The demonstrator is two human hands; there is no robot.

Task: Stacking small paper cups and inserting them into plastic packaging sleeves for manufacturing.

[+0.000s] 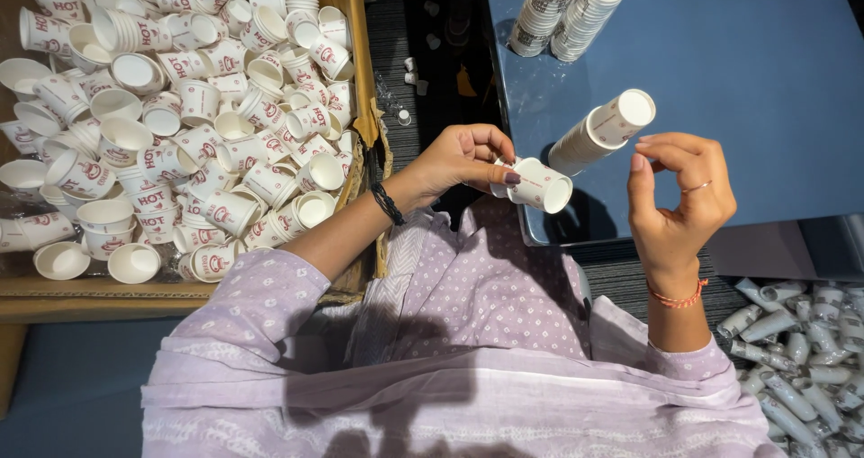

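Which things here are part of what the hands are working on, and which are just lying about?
In hand:
- left hand holding a paper cup
- right hand, holding nothing
- short cup stack lying on the blue table
- cardboard box of loose cups

Lying about:
- two taller cup stacks at the table's far edge
- heap of stacked cups on the floor

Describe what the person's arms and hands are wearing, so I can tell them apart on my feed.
The left hand has dark polish on its nails and a black braided band at the wrist. The right hand wears a thin ring on one finger and an orange-red thread bracelet at the wrist. Both arms come out of loose lilac sleeves printed with small white dots; the forearms are bare.
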